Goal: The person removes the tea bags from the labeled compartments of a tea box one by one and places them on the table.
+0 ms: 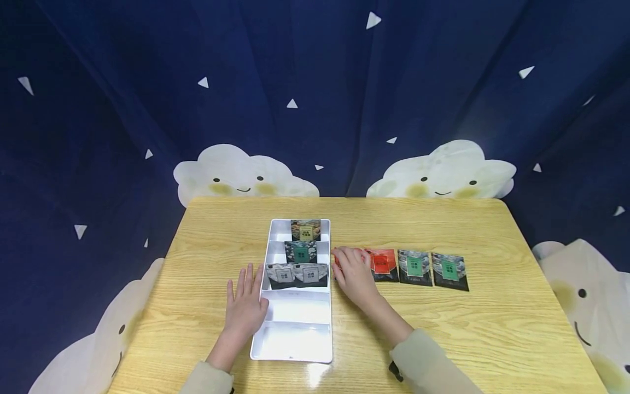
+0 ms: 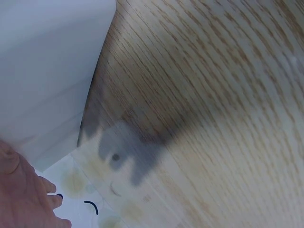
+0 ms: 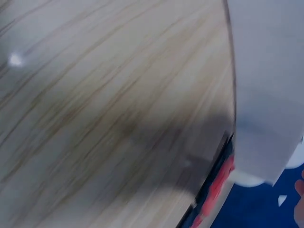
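Note:
A white divided tray stands on the table, its long side pointing away from me. My left hand lies flat with spread fingers along its left side, the thumb at the rim. Right of the tray, my right hand reaches over a red and black tea packet, fingers spread and bent down onto it, mostly covering it. Beside that hand lies another red packet. The tray holds a yellow-labelled packet, a green-labelled packet and two grey-labelled packets, each kind in its own compartment.
Two green-labelled packets continue the row to the right on the wooden table. The tray's two nearest compartments show bare white floors. A dark blue curtain with clouds and triangles hangs behind and beside the table.

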